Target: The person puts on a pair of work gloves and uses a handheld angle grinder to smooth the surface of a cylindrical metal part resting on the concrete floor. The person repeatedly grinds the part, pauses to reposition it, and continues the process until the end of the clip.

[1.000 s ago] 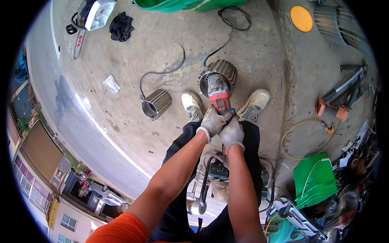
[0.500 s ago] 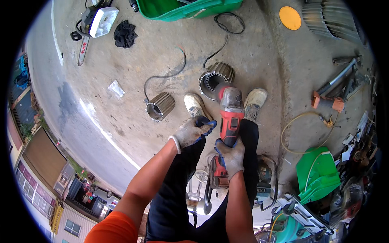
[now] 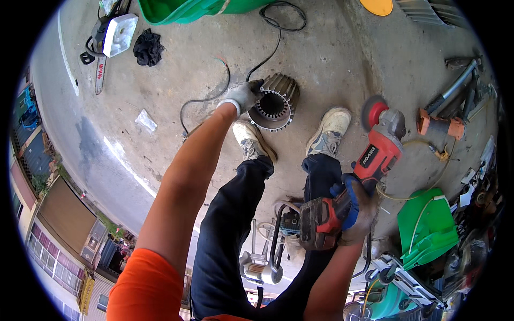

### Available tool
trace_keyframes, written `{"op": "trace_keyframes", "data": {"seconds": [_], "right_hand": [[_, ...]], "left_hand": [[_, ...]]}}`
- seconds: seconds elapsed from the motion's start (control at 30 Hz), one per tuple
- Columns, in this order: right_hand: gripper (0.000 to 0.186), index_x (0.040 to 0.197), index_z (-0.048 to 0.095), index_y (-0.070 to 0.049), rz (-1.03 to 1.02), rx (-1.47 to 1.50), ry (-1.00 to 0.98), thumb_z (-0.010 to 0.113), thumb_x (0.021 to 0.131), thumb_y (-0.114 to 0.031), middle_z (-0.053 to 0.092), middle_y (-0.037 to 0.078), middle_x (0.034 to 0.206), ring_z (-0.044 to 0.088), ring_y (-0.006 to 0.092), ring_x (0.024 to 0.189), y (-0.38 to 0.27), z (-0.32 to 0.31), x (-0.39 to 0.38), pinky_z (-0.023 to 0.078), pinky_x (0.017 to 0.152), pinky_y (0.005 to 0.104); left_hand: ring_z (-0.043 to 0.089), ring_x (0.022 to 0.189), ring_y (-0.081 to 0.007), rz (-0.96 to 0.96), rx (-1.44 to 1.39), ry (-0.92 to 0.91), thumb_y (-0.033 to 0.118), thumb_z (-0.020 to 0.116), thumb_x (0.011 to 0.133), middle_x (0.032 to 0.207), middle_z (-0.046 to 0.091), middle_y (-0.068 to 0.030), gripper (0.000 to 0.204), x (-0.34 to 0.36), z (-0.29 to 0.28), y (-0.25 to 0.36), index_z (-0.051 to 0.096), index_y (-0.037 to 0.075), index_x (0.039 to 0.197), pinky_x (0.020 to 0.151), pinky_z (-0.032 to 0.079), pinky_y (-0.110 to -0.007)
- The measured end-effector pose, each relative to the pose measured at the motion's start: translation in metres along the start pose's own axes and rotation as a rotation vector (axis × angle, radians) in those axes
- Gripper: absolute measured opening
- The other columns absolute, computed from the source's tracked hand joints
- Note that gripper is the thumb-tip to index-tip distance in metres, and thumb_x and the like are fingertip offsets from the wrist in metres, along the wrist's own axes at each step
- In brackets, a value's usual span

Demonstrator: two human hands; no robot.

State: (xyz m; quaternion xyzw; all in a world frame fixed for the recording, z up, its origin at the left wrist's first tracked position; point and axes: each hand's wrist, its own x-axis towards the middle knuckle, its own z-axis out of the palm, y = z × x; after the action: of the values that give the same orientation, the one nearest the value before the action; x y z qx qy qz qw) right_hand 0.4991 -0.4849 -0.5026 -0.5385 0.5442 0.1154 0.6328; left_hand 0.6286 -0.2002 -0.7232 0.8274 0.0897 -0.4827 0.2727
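A finned metal motor housing with wire windings inside lies on the concrete between and just beyond my shoes, its open round end facing me. My left hand, in a grey and blue glove, grips the housing's left rim; part of the fingers is hidden. Held out to the right in my gloved right hand is a red and black cordless angle grinder. Its fingers wrap round the grinder's body, and the red disc points away from me. A second, smaller finned housing is mostly hidden behind my left forearm.
Black cables run over the floor. A green tub stands at the far side, a chainsaw and black cloth at far left. On the right lie an orange-ended tool, a yellow hose and a green plastic container.
My left hand has reached forward onto the motor housing, turning its open end more toward me. My right hand has swung the grinder to the right, away from the housing.
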Motion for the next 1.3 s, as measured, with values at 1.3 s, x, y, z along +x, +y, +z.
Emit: {"op": "trace_keyframes", "data": {"seconds": [1.3], "right_hand": [[0.049, 0.117, 0.051, -0.005, 0.063, -1.402, -0.344, 0.064, 0.08, -0.036, 0.065, 0.024, 0.107, 0.061, 0.0419, 0.103, 0.091, 0.054, 0.008, 0.048, 0.088, 0.0483]], "left_hand": [[0.063, 0.081, -0.0117, -0.381, -1.136, -0.076, 0.046, 0.077, 0.077, 0.093, 0.069, -0.0105, 0.055, -0.183, 0.142, 0.071, 0.065, 0.004, 0.11, 0.074, 0.05, -0.029]]}}
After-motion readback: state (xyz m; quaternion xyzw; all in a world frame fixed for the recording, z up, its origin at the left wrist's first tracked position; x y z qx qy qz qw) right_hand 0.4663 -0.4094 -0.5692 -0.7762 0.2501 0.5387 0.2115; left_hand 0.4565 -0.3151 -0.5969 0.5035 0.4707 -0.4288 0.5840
